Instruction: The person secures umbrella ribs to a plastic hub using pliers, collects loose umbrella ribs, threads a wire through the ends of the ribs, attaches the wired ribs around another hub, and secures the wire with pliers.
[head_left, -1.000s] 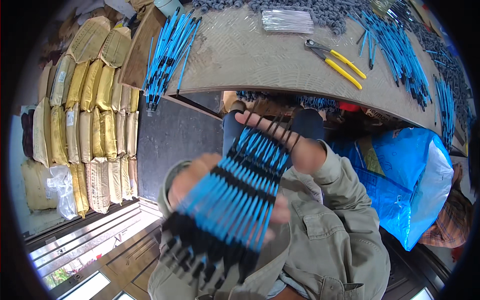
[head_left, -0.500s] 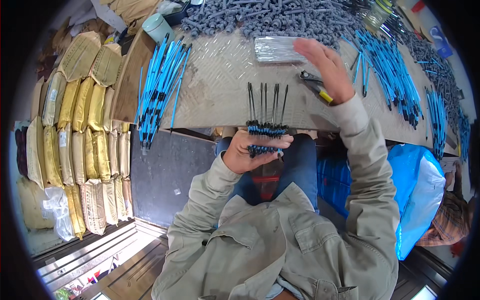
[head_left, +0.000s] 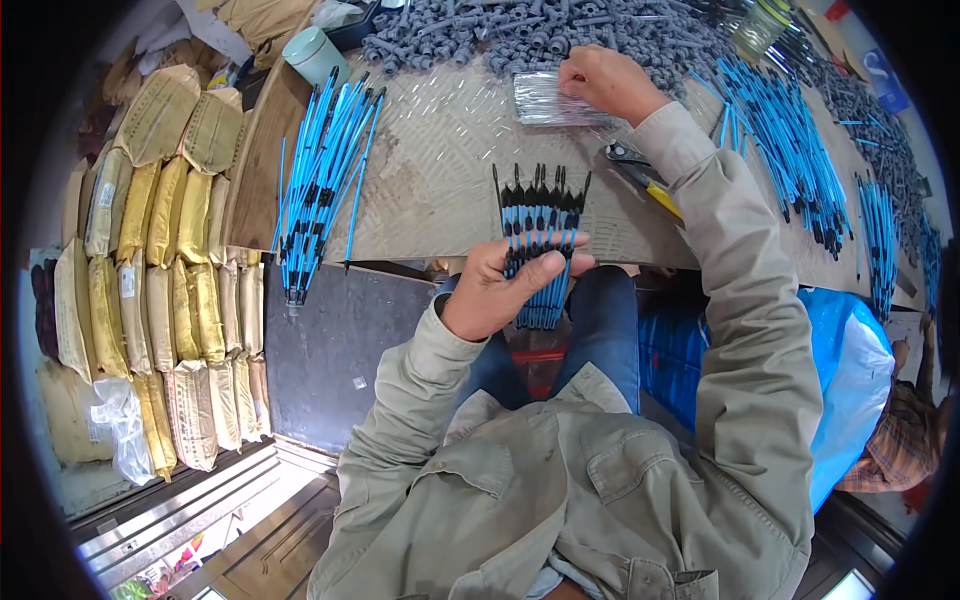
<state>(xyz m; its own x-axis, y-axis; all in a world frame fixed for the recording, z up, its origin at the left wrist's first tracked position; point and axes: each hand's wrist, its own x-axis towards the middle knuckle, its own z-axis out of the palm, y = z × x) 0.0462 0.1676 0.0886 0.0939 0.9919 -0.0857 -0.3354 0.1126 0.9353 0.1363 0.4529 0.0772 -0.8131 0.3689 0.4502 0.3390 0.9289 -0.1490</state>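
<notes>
My left hand (head_left: 490,290) is closed around a fanned bundle of thin blue rods with black fittings (head_left: 541,210), held over my lap at the table's near edge. Their slim black tips point away from me, and the blue lower ends stick out below the thumb. On the table, my right hand (head_left: 617,85) has its fingers curled and pinched together at a stack of thin silvery wire pins (head_left: 545,103). Whatever sits between those fingertips is too small to make out. Just nearer than that hand lie cutting pliers with yellow handles (head_left: 662,197), partly under the right sleeve.
Grey plastic fittings (head_left: 560,35) are heaped along the back. Blue rods lie in piles at the left (head_left: 325,190) and right (head_left: 785,150), near a pale green cup (head_left: 313,55). Loose pins are scattered across the tabletop (head_left: 430,200). A blue plastic bag (head_left: 845,370) stands at my right.
My right hand has moved left and away from me, and its stretched fingers have curled in at the silvery pins. The left hand has tilted its bundle, so the rods' blue lengths show.
</notes>
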